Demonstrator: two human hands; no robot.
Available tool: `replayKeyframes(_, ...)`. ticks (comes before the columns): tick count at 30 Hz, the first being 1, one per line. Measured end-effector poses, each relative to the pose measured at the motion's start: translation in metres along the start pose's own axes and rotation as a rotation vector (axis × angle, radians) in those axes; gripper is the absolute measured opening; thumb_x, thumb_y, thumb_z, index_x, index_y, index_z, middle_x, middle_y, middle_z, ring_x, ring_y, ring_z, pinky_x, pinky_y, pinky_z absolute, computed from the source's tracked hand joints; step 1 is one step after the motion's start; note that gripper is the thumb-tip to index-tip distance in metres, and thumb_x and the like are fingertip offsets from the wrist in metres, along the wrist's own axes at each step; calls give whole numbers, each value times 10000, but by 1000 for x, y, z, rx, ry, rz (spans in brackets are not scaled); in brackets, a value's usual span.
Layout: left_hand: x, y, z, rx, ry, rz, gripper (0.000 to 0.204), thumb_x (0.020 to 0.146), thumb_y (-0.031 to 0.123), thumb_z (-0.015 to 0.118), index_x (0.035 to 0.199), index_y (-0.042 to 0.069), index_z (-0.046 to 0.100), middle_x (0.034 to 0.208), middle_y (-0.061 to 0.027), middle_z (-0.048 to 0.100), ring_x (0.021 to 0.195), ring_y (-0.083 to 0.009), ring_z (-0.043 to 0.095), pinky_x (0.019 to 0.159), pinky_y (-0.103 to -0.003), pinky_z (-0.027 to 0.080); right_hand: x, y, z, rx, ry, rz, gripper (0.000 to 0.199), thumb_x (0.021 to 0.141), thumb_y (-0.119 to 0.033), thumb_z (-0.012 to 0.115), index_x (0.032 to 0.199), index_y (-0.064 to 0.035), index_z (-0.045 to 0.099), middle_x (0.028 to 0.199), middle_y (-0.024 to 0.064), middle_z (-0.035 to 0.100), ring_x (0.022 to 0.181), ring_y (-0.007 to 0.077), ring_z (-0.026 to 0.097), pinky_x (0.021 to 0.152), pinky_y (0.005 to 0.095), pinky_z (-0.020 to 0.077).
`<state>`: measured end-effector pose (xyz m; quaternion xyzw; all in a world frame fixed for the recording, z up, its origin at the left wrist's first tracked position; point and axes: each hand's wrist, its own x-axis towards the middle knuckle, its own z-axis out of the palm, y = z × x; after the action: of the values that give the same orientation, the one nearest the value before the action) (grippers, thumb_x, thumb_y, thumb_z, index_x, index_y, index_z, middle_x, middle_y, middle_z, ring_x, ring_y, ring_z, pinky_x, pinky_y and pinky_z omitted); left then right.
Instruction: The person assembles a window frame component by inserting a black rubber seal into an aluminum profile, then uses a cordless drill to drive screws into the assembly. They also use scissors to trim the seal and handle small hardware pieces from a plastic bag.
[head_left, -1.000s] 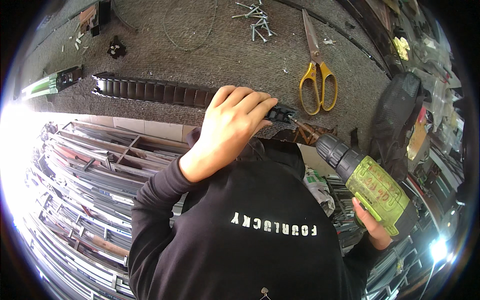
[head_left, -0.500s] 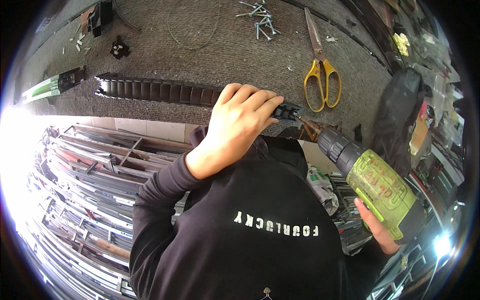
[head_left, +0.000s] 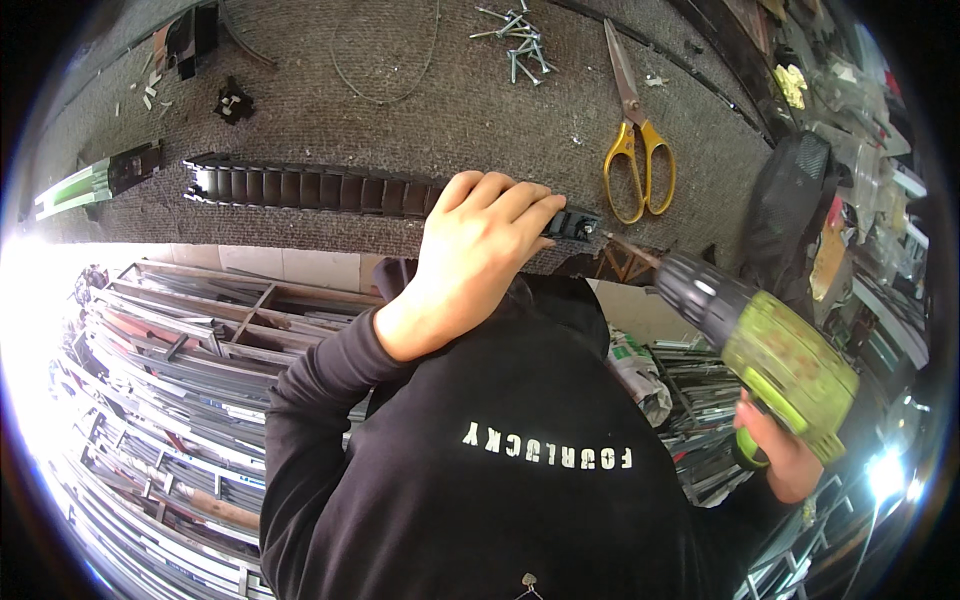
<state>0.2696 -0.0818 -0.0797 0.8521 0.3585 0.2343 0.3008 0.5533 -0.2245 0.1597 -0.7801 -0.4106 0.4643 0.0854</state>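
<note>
A black segmented cable drag chain (head_left: 300, 190) lies lengthwise along the near edge of the carpeted bench (head_left: 400, 120). My left hand (head_left: 485, 235) grips it from above near its right end, fingers together over the links; the fingertips' far side is partly hidden. A small shiny spot, perhaps a screw head, shows in the chain's end piece. My right hand (head_left: 785, 450) is wrapped around the handle of a green and black cordless drill (head_left: 775, 350), lower right. The drill's bit points left toward the chain's end and stands apart from it.
Scissors with yellow handles (head_left: 640, 170) lie beyond the drill, and several loose screws (head_left: 520, 45) lie at the far side. A black mesh bag (head_left: 790, 200) and clutter fill the right. Black and green pieces (head_left: 100, 180) lie left. Racks of metal bars (head_left: 180, 400) stand below the bench.
The drill in my right hand has drawn back to the right, its bit moving away from the chain's end. My left hand stays on the chain.
</note>
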Motion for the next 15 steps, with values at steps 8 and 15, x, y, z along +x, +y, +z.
replayKeyframes(8,0,2,-2,-3,-7,0,424,730,198,805,1134,118,705,1100,12,708,982,-192,648,902,-363,467,6,-5,2,206,359,75,242,948,-118,604,1045,102,628,849,137,621,804,202,584,769,308,454)
replayKeyframes(15,8,11,-14,90,-69,17,409,732,210,805,1117,116,707,1076,15,707,961,-196,645,891,-354,461,46,9,20,161,388,-8,149,930,-66,648,1010,60,649,792,87,643,663,166,588,665,279,448)
